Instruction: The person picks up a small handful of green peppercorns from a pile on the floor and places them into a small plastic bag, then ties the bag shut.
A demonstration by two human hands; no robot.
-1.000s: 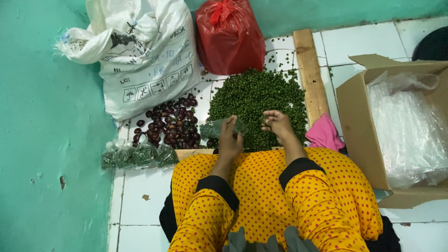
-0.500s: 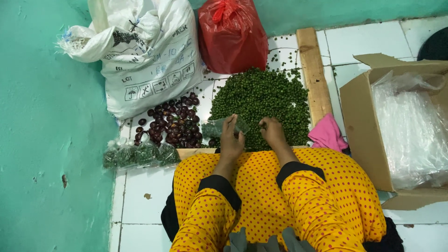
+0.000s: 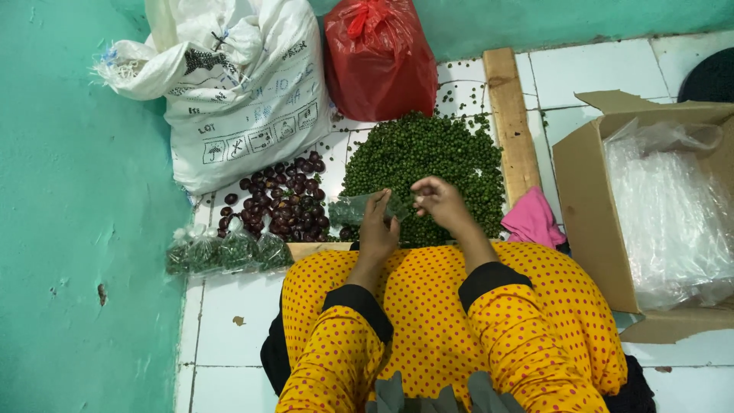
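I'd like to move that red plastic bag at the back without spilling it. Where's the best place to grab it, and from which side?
Take the red plastic bag by the bunched, knotted neck at its top, probably the only narrow part; the body below bulges full and smooth. Come from the front, over the heap of small green fruits: the teal wall stands right behind it and the white sack crowds one side.

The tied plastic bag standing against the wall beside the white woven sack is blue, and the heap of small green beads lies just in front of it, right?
Not quite. The head view shows the tied plastic bag is red, not blue. The rest holds: it stands against the wall beside the white woven sack, with the heap of small green beads just in front of it.
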